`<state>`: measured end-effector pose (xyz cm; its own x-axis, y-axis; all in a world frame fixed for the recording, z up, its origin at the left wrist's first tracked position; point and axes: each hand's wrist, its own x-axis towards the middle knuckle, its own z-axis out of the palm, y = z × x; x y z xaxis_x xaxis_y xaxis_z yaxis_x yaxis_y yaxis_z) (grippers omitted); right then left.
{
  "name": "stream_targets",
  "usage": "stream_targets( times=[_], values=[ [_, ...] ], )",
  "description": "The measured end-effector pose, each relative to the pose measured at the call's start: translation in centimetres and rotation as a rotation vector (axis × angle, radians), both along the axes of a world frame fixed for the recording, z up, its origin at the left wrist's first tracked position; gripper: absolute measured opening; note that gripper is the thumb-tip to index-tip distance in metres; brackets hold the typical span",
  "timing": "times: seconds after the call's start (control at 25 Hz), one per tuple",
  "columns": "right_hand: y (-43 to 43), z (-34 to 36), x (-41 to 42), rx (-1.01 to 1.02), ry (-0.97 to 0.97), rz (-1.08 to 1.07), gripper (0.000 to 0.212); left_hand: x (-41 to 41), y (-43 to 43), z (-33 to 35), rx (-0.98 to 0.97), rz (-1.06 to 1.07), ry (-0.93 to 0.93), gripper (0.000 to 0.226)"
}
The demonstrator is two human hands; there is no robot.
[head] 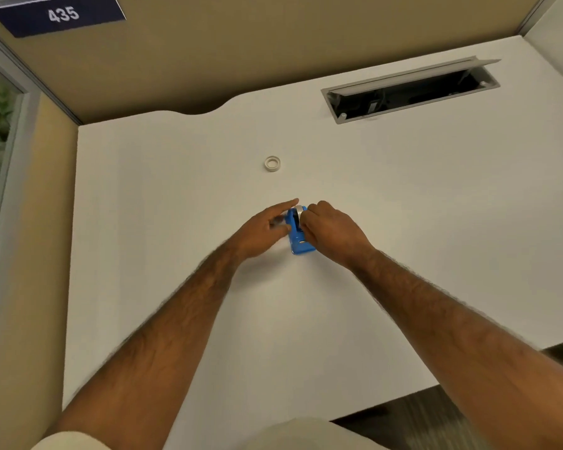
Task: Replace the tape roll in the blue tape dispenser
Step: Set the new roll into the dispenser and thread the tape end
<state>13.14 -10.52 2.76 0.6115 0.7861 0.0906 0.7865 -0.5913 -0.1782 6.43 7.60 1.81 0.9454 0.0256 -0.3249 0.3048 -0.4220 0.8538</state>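
Note:
The blue tape dispenser (pixel 299 240) stands on the white desk (pixel 176 190) near the middle. A tape roll (pixel 299 209) shows at its far end, between my two hands. My left hand (pixel 267 230) rests against the dispenser's left side, index finger stretched out over the roll. My right hand (pixel 333 233) is curled against the dispenser's right side, its fingers at the roll. A second small white tape roll (pixel 272 164) lies flat on the desk, farther back and apart from both hands.
An open cable tray slot (pixel 410 89) with a raised lid is set into the desk at the back right. Beige partition walls (pixel 208 53) close off the back and left. The desk's front edge runs at the lower right.

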Motion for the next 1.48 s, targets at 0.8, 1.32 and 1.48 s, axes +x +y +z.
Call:
stream_targets(
  times=[0.8,1.32,1.48],
  values=[
    [1.2,4.6,-1.5,0.552,1.475,-1.129,0.028,2.4,-1.5,-0.7,0.080,0.268,-0.075,0.014],
    [2.7,3.7,-1.4,0.643,1.581,-1.240,0.023,2.3,-1.5,-0.4,0.078,0.256,-0.057,0.015],
    [2.9,3.2,-1.5,0.713,1.595,-1.261,0.023,2.3,-1.5,-0.4,0.076,0.253,-0.058,0.019]
  ],
)
